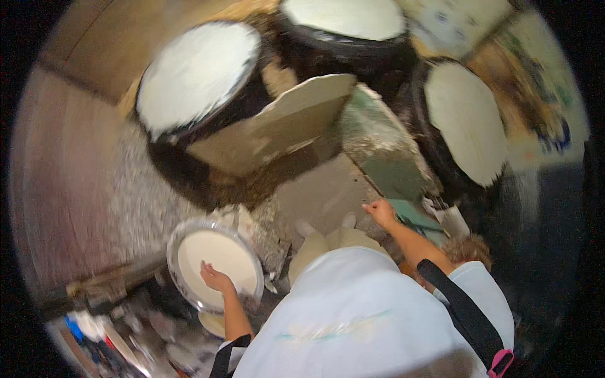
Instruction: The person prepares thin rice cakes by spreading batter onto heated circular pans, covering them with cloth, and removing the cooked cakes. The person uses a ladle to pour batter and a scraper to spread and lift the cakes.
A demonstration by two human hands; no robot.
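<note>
My left hand [217, 278] is over a round basin [173, 264] of smooth cream-coloured liquid [194, 245]. Its fingers are partly extended with nothing visible in them; whether they touch the liquid cannot be told. Out in front of my body, to the right, my right hand [380, 212] hangs over the grey floor [326, 184] beside a greenish panel [397, 170]. It looks empty, with one finger pointing left and the others loosely bent. Motion blur softens both hands.
Three large dark round tubs with white tops [201, 78] [347, 16] [465, 123] curve around ahead. A pale ragged-edged board [283, 125] leans before them. Crusted rubble [257, 236] borders the basin. Another person's head [468, 250] shows beside my right arm. Blurred clutter [108, 335] lies lower left.
</note>
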